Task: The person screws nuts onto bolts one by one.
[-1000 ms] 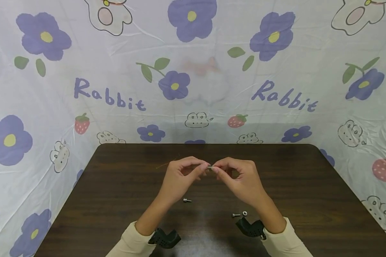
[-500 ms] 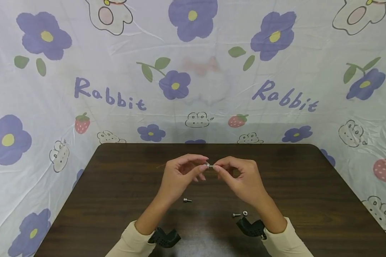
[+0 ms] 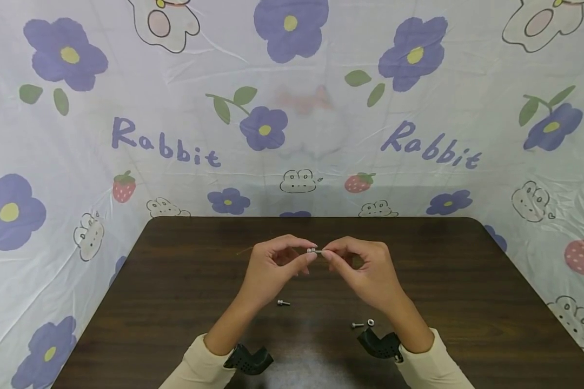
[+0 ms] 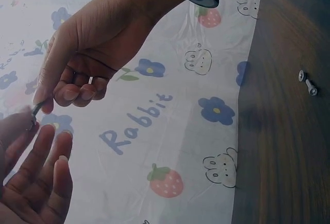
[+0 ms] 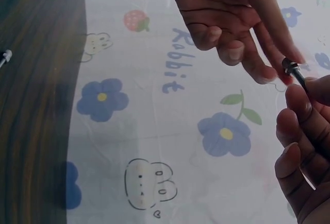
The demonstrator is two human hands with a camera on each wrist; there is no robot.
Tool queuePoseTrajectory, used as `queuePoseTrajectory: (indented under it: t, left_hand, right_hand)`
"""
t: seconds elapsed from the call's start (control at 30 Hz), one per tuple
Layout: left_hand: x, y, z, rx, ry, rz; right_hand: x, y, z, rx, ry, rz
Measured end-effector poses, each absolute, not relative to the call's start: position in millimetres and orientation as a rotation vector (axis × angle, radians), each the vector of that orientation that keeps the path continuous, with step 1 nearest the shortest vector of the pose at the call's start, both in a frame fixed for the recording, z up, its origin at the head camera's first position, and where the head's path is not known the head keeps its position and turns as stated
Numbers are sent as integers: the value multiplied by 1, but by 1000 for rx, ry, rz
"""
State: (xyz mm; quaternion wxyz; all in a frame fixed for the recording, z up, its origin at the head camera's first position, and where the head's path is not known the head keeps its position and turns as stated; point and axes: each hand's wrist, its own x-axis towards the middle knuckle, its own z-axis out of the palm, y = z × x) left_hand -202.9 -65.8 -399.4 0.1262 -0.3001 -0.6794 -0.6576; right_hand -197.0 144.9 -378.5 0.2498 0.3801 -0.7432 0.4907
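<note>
A small silver bolt (image 3: 317, 251) is held up between both hands over the far half of the table. My right hand (image 3: 362, 267) pinches its threaded end between thumb and index finger. At the head end, my left hand (image 3: 277, 267) has its thumb and index finger around the head and a nut-like ring (image 5: 293, 67) close against it. The bolt (image 5: 299, 74) shows dark threads in the right wrist view, running into the right fingertips. The other fingers of the left hand (image 5: 232, 23) are loosely bent. In the left wrist view the left fingertips partly cover the bolt (image 4: 35, 112).
On the brown table (image 3: 199, 292) lie a bolt (image 3: 283, 303) left of centre, and another bolt (image 3: 357, 326) with a nut (image 3: 370, 323) beside it near the right wrist. A patterned cloth (image 3: 321, 162) hangs behind. Black wrist mounts (image 3: 249, 360) stick out from both sleeves.
The left thumb and fingers have parted and come together again around the bolt's head, showing more of the head and ring. The right hand keeps its pinch, almost still.
</note>
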Motion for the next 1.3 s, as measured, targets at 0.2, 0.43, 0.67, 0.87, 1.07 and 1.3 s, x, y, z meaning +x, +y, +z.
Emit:
queuePoseTrajectory:
  t: [0.2,0.43,0.67,0.87,1.07,1.3]
  left_hand:
    - [-203,-66,-398,-835,-2007,-1997]
    - [-202,-66,-398,-914,-1924,-1952]
    - [-204,-66,-399,-970,-1892,-1890]
    - [-203,-65,-399,-964,-1891,-1880]
    - [-202,-66,-398,-827,-1963,-1904]
    - [-203,-66,-398,-749,-1980,-1960]
  right_hand:
    - [-197,145,-378,1035,-2017,1343]
    - [-196,145,-378,1032,-2018,1329]
    - [-197,145,-377,1036,-2021,1330]
    - [-197,145,-378,1042,-2020,1332]
    - [-197,145,-379,1040,-2021,1336]
    - [-197,145,-379,1032,-2025,1338]
